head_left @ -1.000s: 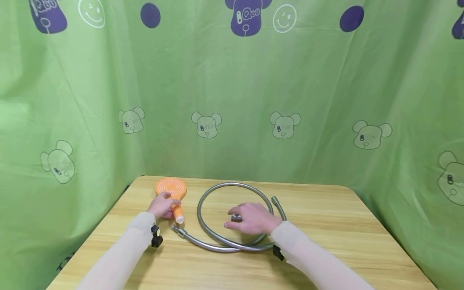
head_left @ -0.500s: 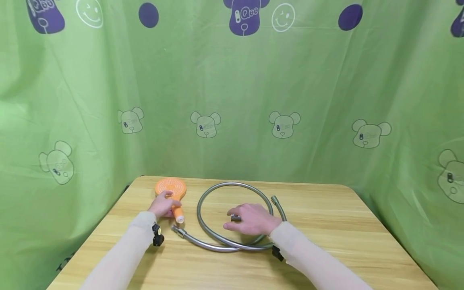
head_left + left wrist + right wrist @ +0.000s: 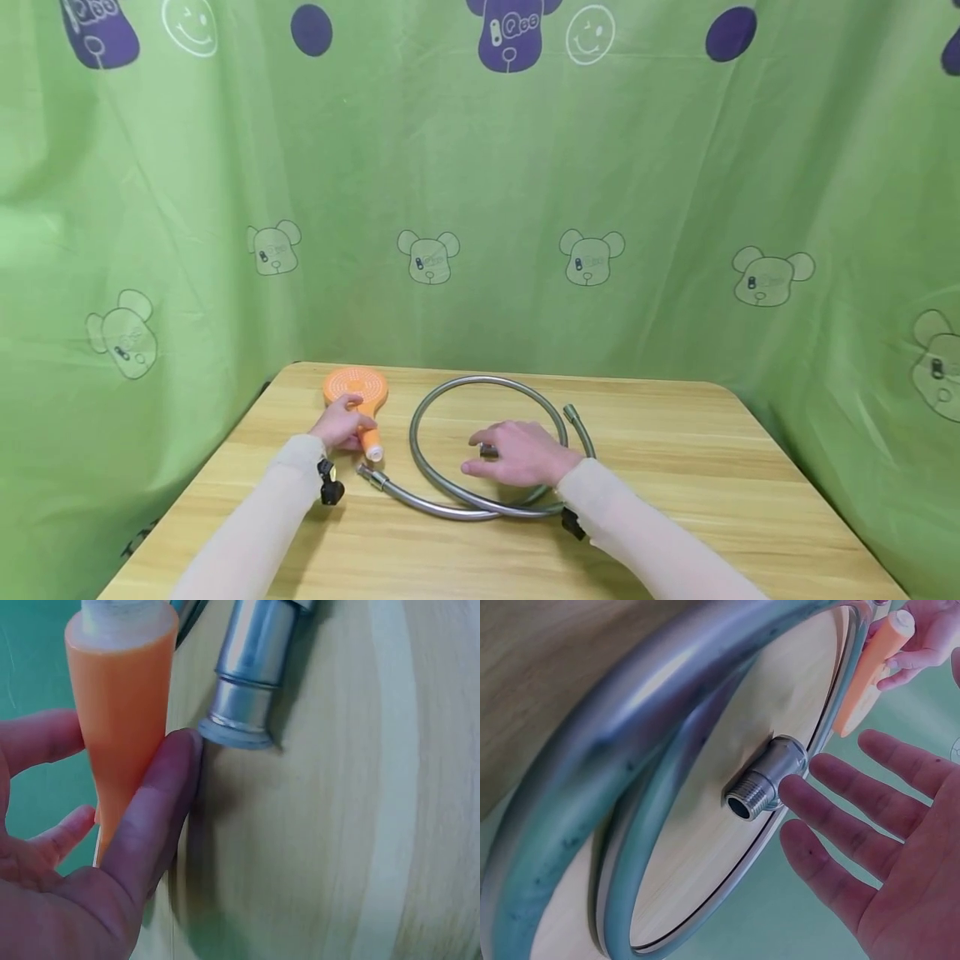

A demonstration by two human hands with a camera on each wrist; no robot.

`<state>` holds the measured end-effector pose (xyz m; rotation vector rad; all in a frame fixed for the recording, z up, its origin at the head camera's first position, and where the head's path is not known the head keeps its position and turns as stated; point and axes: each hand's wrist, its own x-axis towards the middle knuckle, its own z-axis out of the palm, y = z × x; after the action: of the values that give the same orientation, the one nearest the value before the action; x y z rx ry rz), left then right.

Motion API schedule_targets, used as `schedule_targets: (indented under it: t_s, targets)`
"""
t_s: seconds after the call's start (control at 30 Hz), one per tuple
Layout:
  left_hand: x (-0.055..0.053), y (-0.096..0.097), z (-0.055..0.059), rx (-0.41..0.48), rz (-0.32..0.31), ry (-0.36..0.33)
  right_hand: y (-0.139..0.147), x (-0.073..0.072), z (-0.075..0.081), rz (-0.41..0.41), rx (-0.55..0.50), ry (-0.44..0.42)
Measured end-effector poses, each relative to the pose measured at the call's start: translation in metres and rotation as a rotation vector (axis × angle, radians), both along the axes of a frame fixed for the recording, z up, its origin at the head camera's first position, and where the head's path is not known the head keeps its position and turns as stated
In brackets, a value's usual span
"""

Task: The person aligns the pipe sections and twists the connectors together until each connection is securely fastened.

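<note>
In the head view an orange shower head (image 3: 357, 385) lies at the left of the table, spray face up. My left hand (image 3: 341, 423) grips its handle; the left wrist view shows fingers on both sides of the orange handle (image 3: 124, 697), below its white threaded end. Near that end lies a metal end of the shower hose (image 3: 255, 660). My right hand (image 3: 521, 454) hovers inside the loop of the silver hose (image 3: 480, 380), palm down. Seen from the right wrist, its fingers are spread and relaxed beside a small threaded metal connector (image 3: 772, 772), which stands on the table inside the loop.
The hose's other end (image 3: 572, 414) points away at the right of the loop. A wooden table (image 3: 675, 467) bears everything, and a green patterned curtain (image 3: 495, 167) surrounds its back and sides.
</note>
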<state>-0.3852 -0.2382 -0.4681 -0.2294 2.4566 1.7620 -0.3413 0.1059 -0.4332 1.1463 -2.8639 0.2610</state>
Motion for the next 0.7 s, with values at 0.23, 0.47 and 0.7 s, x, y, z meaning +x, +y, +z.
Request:
schedule_targets:
  t_s: [0.23, 0.47, 0.7]
  targets:
    - [-0.001, -0.001, 0.004, 0.009, -0.027, -0.035, -0.005, -0.001, -0.001, -0.001, -0.004, -0.022]
    - [-0.003, -0.001, 0.013, 0.066, -0.078, -0.049, -0.01, -0.002, 0.0, 0.024, -0.008, -0.048]
    - [-0.003, -0.005, 0.018, 0.015, -0.099, -0.055, -0.017, -0.003, 0.0, 0.049, -0.022, -0.109]
